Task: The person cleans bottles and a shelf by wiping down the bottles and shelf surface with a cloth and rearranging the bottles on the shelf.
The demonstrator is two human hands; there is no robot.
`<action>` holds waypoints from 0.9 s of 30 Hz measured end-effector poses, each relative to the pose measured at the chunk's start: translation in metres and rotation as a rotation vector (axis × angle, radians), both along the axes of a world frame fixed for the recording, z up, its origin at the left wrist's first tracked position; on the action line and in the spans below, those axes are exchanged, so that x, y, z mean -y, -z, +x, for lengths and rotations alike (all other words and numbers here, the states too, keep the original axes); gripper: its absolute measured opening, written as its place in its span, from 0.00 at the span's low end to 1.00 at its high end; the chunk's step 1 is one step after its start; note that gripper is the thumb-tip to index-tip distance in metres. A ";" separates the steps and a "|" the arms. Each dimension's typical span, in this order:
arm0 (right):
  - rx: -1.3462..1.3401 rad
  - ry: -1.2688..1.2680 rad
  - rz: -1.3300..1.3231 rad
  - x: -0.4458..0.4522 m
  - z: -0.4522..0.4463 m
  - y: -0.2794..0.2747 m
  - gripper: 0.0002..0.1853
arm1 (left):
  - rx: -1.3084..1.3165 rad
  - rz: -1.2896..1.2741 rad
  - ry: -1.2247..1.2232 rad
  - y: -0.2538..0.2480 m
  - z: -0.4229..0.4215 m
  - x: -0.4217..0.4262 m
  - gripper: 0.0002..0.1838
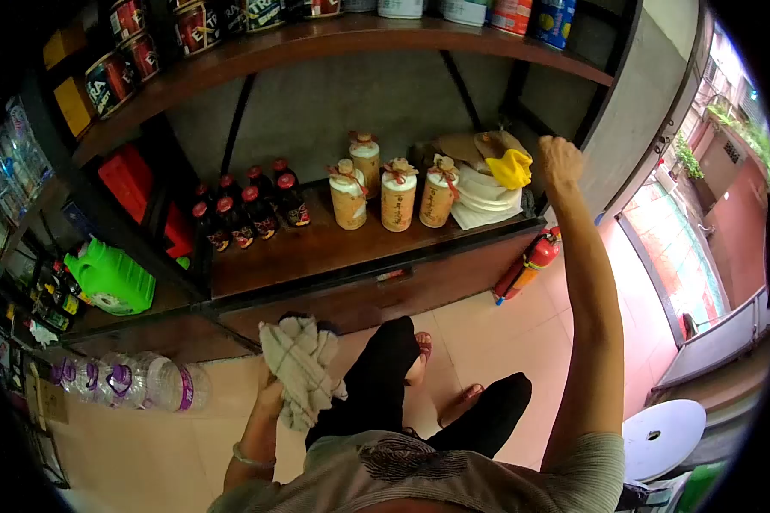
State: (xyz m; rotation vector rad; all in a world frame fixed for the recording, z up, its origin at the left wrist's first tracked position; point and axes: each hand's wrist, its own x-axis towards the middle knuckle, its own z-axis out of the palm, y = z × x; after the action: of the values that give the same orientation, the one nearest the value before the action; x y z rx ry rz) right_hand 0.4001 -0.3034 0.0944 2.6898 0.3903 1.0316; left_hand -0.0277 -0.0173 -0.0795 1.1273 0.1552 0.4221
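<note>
My left hand (269, 395) is closed on a checked, pale grey cloth (298, 368), which hangs bunched beside my left knee. My right arm reaches forward, and my right hand (562, 162) is curled closed near the right end of the shelf unit. Whatever its fingers may hold is hidden. Just left of that hand lies a yellow cloth-like item (511, 169) on a pile of white bags or folded sheets (485, 198). Several cream jars with tan labels and red ribbons (398, 197) stand upright on the same wooden shelf (316, 269).
Small dark bottles with red caps (250, 209) stand to the left on the shelf. Cans (198, 27) line the upper shelf (351, 47). A green jug (111, 275) and clear plastic bottles (137, 382) are at left. A red fire extinguisher (530, 263) stands on the floor near the doorway.
</note>
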 end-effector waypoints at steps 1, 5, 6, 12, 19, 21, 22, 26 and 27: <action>0.008 0.006 -0.056 -0.006 0.002 0.001 0.08 | 0.003 -0.013 -0.030 0.003 -0.008 -0.004 0.29; -0.129 0.016 -0.185 -0.046 0.010 0.017 0.07 | 0.008 -0.084 -0.108 0.021 -0.015 -0.030 0.30; -0.130 -0.019 -0.194 -0.053 0.010 0.020 0.07 | 0.004 -0.096 -0.119 0.025 -0.016 -0.034 0.30; -0.042 -0.232 -0.213 -0.092 -0.005 0.029 0.06 | -0.006 -0.152 -0.143 0.036 -0.012 -0.044 0.30; -0.012 -0.392 -0.003 -0.129 -0.053 -0.019 0.05 | -0.006 -0.166 -0.189 0.038 -0.016 -0.042 0.31; -0.009 -0.381 0.092 -0.113 -0.043 -0.030 0.11 | -0.007 -0.163 -0.206 0.037 -0.018 -0.042 0.31; -0.007 -0.311 0.138 -0.100 -0.035 -0.034 0.13 | -0.004 -0.164 -0.217 0.038 -0.019 -0.042 0.31; 0.109 -0.069 0.329 -0.016 0.025 -0.035 0.14 | 0.005 -0.174 -0.255 0.041 -0.026 -0.046 0.32; 0.137 0.002 0.335 0.002 0.037 -0.030 0.13 | 0.004 -0.176 -0.259 0.041 -0.028 -0.047 0.32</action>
State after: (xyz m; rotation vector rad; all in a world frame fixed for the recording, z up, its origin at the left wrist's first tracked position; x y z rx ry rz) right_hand 0.4371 -0.3057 0.1243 2.8781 0.2038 1.3806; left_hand -0.0558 0.0301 -0.1204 0.9357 0.3304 0.6287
